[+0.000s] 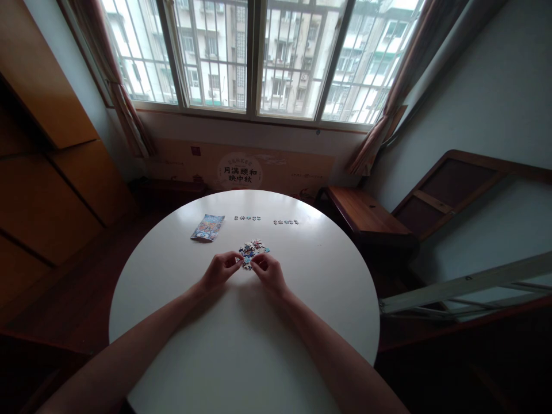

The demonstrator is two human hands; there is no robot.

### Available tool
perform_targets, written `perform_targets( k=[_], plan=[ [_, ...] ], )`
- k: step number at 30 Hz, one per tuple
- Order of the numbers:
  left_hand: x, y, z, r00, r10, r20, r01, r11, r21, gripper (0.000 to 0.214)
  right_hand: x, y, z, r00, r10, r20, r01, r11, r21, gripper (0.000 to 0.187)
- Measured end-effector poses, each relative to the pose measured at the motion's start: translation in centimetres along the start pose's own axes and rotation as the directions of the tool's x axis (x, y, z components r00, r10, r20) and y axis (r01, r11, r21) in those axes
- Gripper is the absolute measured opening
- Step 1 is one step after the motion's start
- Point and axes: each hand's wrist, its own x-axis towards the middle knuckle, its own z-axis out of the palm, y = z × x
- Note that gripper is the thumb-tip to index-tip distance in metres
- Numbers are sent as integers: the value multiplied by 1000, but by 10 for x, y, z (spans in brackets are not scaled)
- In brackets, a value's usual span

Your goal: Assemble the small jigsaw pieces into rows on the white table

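Observation:
My left hand point(221, 269) and my right hand point(269, 271) meet over the middle of a round white table point(241, 345). Both are closed in a pinch on small jigsaw pieces point(247, 261) held between their fingertips. Just beyond the fingers lies a little heap of loose puzzle pieces point(253, 248). Two short rows of joined pieces, a left row point(247, 218) and a right row point(286, 221), lie farther back on the table.
A small printed packet point(207, 226) lies at the back left of the table. A dark wooden bench point(362, 213) stands to the right by the wall, a wooden cabinet point(47, 190) to the left. A barred window point(259, 57) is ahead.

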Motion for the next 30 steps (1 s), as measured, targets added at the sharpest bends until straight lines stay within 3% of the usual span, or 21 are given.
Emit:
perform_targets(
  k=[30],
  plan=[
    [0, 2, -1, 1000, -2, 1, 2, 1000, -4, 24, 1, -3, 0, 1000, 13, 8, -13, 1000, 1, 13]
  ],
)
